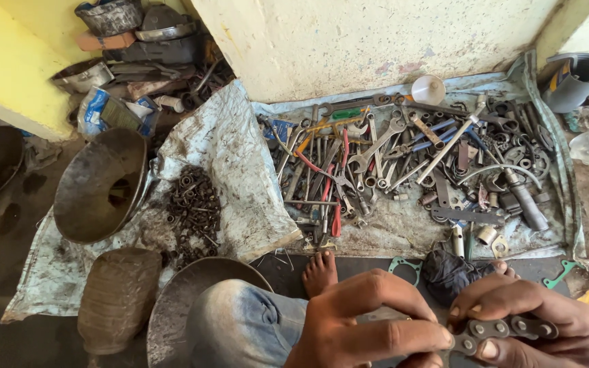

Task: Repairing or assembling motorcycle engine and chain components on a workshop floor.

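My left hand (366, 324) and my right hand (526, 324) are at the bottom of the view, close together. Both grip a short length of greasy roller chain (506, 330) that runs between the fingertips. My right thumb lies on the chain's links. A flat grey metal piece (383, 315) shows just behind my left fingers. My knee in worn jeans (247, 327) is at the lower left of the hands, and my bare foot (320, 271) rests on the floor just beyond them.
A dirty sheet (240, 177) holds many wrenches, pliers and sockets (376, 163) and a heap of nuts and bolts (192, 211). A large metal funnel (97, 187), metal bowls (192, 307), a black rag (448, 272) and green gaskets (559, 274) lie around.
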